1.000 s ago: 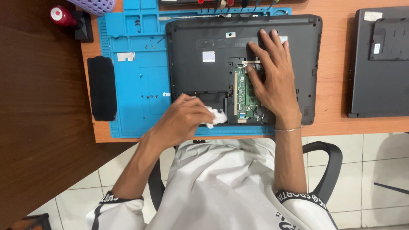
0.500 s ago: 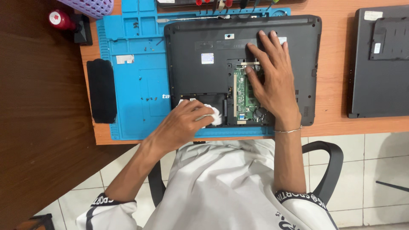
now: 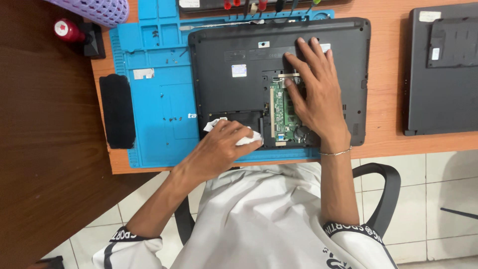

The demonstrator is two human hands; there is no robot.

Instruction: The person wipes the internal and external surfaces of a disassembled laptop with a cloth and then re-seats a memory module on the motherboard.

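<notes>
Pressing flat on the upturned laptop (image 3: 234, 89), the right hand (image 3: 316, 94) lies spread with its fingers open, gripping nothing — the palm weighs on the dark base, seemingly to keep the machine from sliding, and the thumb rests by the green circuit board (image 3: 285, 112) that shows through an opened bay. The left hand (image 3: 224, 147) is closed around a crumpled white cloth (image 3: 247, 139), held bunched between fingers and thumb so that a wad sticks out at the fingertips; it sits at the near edge of the laptop, on the empty recess just beside the board, which suits rubbing inside that hollow.

The laptop lies bottom-up on a blue work mat (image 3: 159, 109) — the mat's moulded pockets hold a few small screws (image 3: 174, 119), kept off the table where they might roll. A black oblong cover (image 3: 117, 110) rests at the mat's left edge, well apart from the hands. A second dark laptop (image 3: 440, 69) lies to the right on the orange table (image 3: 388, 74), and a red-topped bottle (image 3: 69, 31) stands at the far left.
</notes>
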